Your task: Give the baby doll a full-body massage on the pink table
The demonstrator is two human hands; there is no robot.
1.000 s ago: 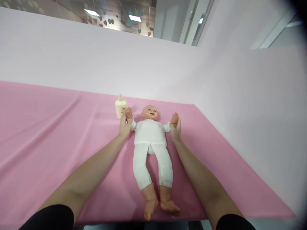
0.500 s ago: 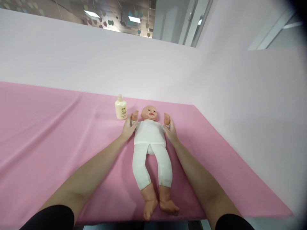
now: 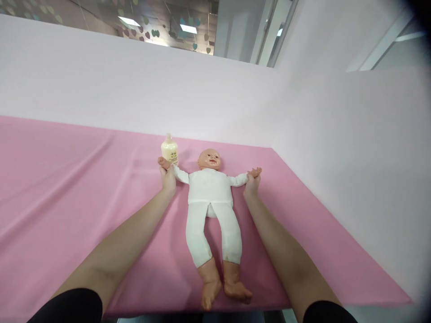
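Note:
A baby doll (image 3: 210, 188) in a white top and trousers lies on its back, head toward the wall and bare feet toward me. Its arms are stretched out to both sides. My left hand (image 3: 168, 178) is closed round the doll's arm at the wrist on the left, with the doll's hand showing beyond my fingers. On the right, my right hand (image 3: 252, 185) grips the other wrist in the same way. A cream pump bottle (image 3: 169, 151) stands just behind the doll's left-side hand, which partly covers its base.
Pink cloth (image 3: 101, 197) with some creases covers the table beneath the doll. White walls (image 3: 134, 80) rise behind and along the right side. A window (image 3: 161, 27) at the top shows ceiling lights and hanging heart shapes.
Both my hands have moved outward, drawing the doll's arms from bent up beside its head to spread wide. The doll's body and the bottle have stayed in place.

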